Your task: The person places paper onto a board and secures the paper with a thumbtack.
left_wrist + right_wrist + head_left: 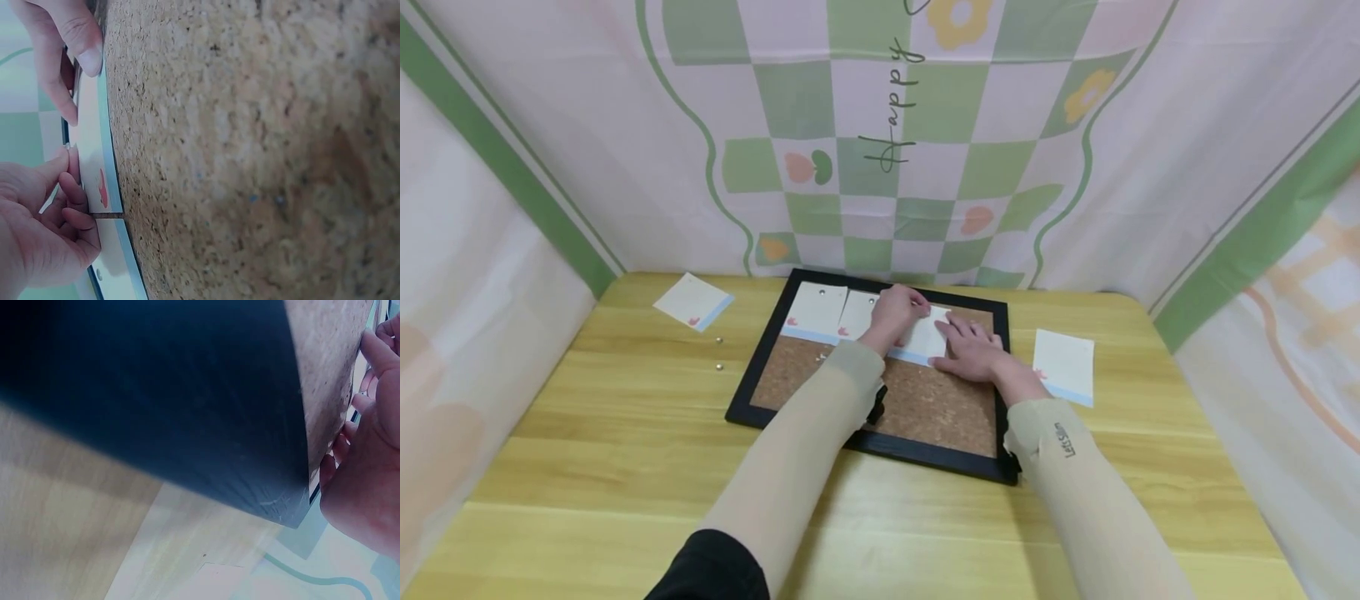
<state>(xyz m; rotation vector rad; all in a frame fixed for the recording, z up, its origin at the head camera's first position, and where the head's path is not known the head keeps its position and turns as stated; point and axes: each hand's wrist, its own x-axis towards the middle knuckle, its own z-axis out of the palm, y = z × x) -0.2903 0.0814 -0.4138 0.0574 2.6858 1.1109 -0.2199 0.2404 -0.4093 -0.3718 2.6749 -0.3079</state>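
Observation:
A cork board [925, 408] in a black frame lies on the table, its upper part bearing a row of white note cards with blue lower edges. Small silver pins sit near the tops of the left card [814, 307] and the middle card [856, 310]. My left hand [895, 317] is at the top of the third card [922, 340], where thumb and forefinger pinch a small silver pin [67, 146]; its tip is hidden. On that card's right side my right hand [973, 350] rests with fingers spread, pressing it against the cork.
One loose card [688, 298] lies on the table left of the board, another loose card [1064, 362] to its right. Two pins [719, 340] are on the wood at left. Several small pins [822, 357] lie on the cork. A patterned curtain [865, 208] hangs behind.

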